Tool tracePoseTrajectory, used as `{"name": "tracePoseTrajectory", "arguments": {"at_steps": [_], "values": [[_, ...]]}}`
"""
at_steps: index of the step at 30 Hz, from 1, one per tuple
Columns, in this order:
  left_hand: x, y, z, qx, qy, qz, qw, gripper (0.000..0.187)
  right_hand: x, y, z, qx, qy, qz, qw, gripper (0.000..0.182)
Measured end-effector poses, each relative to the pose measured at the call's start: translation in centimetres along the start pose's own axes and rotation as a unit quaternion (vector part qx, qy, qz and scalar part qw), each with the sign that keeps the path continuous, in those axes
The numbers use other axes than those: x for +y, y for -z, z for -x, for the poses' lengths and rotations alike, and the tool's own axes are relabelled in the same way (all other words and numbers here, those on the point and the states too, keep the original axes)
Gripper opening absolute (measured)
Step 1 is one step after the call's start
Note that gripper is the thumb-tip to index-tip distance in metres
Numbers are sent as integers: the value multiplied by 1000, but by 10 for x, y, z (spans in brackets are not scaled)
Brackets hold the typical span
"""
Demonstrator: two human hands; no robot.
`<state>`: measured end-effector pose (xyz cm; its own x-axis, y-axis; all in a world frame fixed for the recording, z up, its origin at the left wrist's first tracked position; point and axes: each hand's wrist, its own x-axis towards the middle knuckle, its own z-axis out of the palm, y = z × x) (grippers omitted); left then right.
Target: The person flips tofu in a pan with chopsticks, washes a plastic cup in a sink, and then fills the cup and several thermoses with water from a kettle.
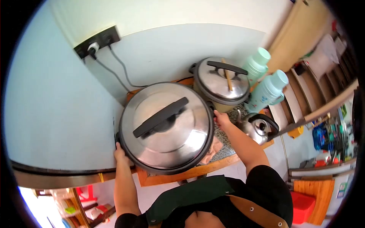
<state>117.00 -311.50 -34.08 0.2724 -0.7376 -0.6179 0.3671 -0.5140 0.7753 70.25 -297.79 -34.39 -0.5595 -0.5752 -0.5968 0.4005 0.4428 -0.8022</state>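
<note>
big pot (167,129): a wide dark-rimmed pot stood at the near left of the tabletop (182,173), close to the wall, held at both sides by the person's hands.
lid (171,121): a shiny steel lid sat closed on the big pot, with a long black handle (161,117) lying slantwise across its middle.
left hand (121,154): it was closed on the big pot's left side handle, low on the rim nearest the wall; the fingers curled under and were mostly hidden.
right hand (220,117): it gripped the big pot's right side, at the rim, thumb side up, forearm stretched out across the tabletop.
small pot (222,81): a second, smaller steel pot stood just behind and to the right of the big pot, lid on, black handle on top.
stick (227,78): a thin wooden stick lay across the small pot's lid.
kettle (258,127): a steel kettle with a black handle stood just right of the right forearm.
flasks (268,91): two pale green flasks stood side by side behind the kettle, right of the small pot.
socket (97,42): a black wall socket held plugs, its cables running down toward the pots.
apron (182,199): the person wore a dark green apron with a brown strap.
</note>
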Motion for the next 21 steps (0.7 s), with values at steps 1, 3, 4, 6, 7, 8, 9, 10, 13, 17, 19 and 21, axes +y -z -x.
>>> {"name": "tracePoseTrajectory", "arguments": {"at_steps": [1,3,4,6,7,8,9,10,13,17,19,21], "values": [[0,6,0,-27,15,23,999,46,-4,-5,4,21,16,-6,1000,25],[-15,40,-28,-116,44,75,989,41,-3,-6,-5,31,3,-17,999,28],[-17,43,-27,-126,41,68,989,41,-4,-7,-3,30,8,-25,999,28],[-20,45,-18,-73,44,44,995,36,-2,-5,-1,30,15,-41,999,28],[-20,44,-15,-78,40,40,995,36,0,-5,-2,20,17,-45,999,29],[-19,44,-11,-81,45,14,996,35,1,-5,-3,9,19,-47,999,29],[-19,43,-8,-84,49,-14,995,35,1,-6,-2,9,21,-53,998,29],[-24,41,-6,-114,30,24,993,36,-1,-8,0,19,26,-46,998,29],[-22,35,0,-104,26,25,994,37,-7,-11,3,40,28,-34,998,29],[-21,28,-3,-114,31,41,992,39,-11,-14,-2,59,10,15,998,32],[-20,27,-11,-108,35,35,993,41,-17,-17,3,60,11,12,998,34],[-19,25,-17,-107,39,35,993,42,-8,-19,-14,50,25,-13,998,34]]}}
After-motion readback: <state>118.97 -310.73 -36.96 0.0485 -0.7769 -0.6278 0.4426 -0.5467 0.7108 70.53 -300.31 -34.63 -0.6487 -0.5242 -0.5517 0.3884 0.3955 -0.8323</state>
